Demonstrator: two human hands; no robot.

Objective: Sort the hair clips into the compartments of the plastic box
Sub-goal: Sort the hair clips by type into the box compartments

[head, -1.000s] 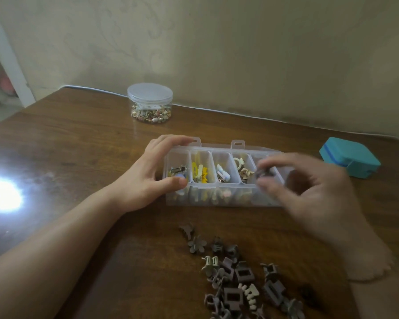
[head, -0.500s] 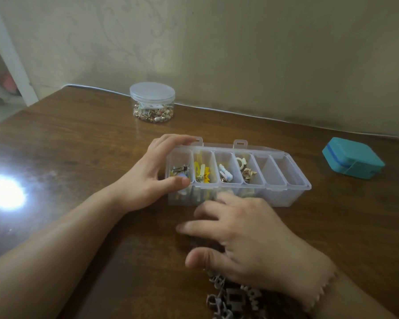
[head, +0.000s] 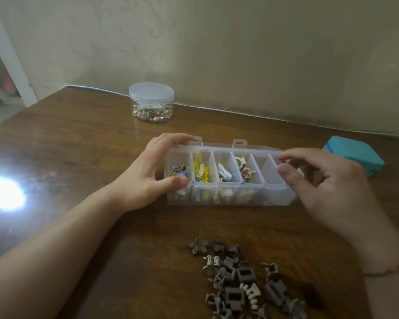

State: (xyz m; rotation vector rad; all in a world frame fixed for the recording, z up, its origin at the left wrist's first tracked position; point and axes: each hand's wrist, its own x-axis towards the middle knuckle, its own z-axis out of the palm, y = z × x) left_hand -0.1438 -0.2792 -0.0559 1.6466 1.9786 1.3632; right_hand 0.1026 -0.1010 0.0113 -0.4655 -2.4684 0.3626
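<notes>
A clear plastic box with several compartments stands mid-table. Its left compartments hold silver, yellow, white and beige clips. My left hand grips the box's left end, thumb on the front wall and fingers over the back rim. My right hand hovers over the box's right end and pinches a small dark hair clip between thumb and forefinger, above the rightmost compartments. A pile of grey and cream hair clips lies on the table near me, with a grey flower clip at its left edge.
A round clear jar with a lid, full of small colourful pieces, stands at the back by the wall. A teal case sits to the right of the box. A bright glare spot is on the wooden table at left.
My right hand dropped from the box to the pile half a second ago, then rose back over the box's right end pinching a dark clip. My left hand kept its hold.
</notes>
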